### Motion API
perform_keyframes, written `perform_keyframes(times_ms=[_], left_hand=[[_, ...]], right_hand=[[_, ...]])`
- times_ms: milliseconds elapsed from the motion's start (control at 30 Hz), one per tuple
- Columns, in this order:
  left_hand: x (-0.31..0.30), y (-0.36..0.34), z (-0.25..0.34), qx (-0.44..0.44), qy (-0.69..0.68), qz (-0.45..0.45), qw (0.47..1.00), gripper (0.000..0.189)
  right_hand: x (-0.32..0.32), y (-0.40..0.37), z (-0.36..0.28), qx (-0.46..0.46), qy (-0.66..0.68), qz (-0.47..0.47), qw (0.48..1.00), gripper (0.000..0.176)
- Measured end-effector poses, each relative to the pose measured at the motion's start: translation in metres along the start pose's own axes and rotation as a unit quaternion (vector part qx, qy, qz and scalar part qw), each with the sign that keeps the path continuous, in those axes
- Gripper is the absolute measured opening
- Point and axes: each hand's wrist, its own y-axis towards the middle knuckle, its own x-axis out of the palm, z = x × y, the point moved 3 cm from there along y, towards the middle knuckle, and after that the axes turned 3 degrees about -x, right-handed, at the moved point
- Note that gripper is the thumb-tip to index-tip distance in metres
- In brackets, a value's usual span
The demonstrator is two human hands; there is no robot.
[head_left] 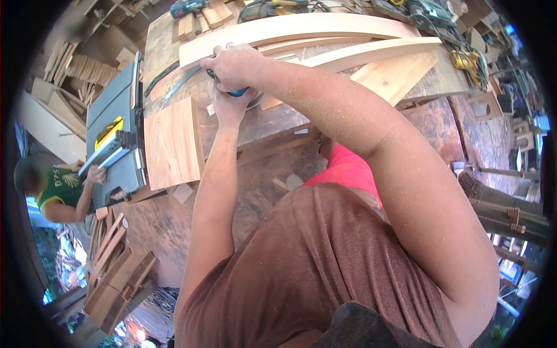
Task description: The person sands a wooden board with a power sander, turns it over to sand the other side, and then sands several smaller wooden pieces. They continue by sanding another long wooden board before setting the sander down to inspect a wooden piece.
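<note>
My right hand (235, 62) curls over the top of a blue and black tool (238, 92) at the near edge of the workbench (270, 129). Below it, my left hand (231, 105) grips the same tool from the near side. Both hands cover most of it, so its kind cannot be made out. Just beyond my right hand lies a thick curved wooden board (301, 28). A second curved piece (371, 54) stretches right from near my right wrist, over a flat pale plank (394, 75).
A wide board (173, 139) lies left of my left forearm, beside a table saw (113, 93). Another person (58, 194) stands there with a hand at the saw. Power tools, including a teal drill (187, 7) and a yellow one (466, 62), lie along the bench's far side.
</note>
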Motion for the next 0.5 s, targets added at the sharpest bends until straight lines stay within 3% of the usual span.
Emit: perform_keyframes(times_ms=[133, 233, 300, 333, 367, 433, 500], left_hand=[[0.018, 0.003, 0.007, -0.032, -0.013, -0.050, 0.998, 0.091], [0.029, 0.000, 0.029, 0.013, -0.004, -0.013, 1.000, 0.092], [0.041, 0.004, 0.036, 0.019, -0.035, -0.022, 0.999, 0.091], [0.046, 0.002, 0.038, 0.022, -0.066, -0.035, 0.997, 0.090], [0.051, 0.004, 0.042, 0.009, -0.061, -0.046, 0.997, 0.093], [0.062, 0.006, 0.049, 0.007, -0.038, -0.048, 0.998, 0.094], [0.076, 0.014, 0.052, 0.002, -0.021, -0.044, 0.999, 0.095]], right_hand=[[-0.009, -0.013, 0.019, 0.026, 0.010, -0.016, 0.999, 0.059], [-0.010, -0.022, 0.050, 0.016, 0.085, -0.006, 0.996, 0.063], [0.006, -0.022, 0.094, 0.023, 0.343, 0.074, 0.936, 0.073], [0.017, -0.031, 0.114, 0.034, 0.454, 0.085, 0.886, 0.068], [0.023, -0.038, 0.136, 0.010, 0.472, 0.090, 0.877, 0.058], [0.039, -0.059, 0.174, 0.050, 0.496, 0.111, 0.860, 0.048], [0.058, -0.077, 0.204, 0.054, 0.524, 0.063, 0.848, 0.047]])
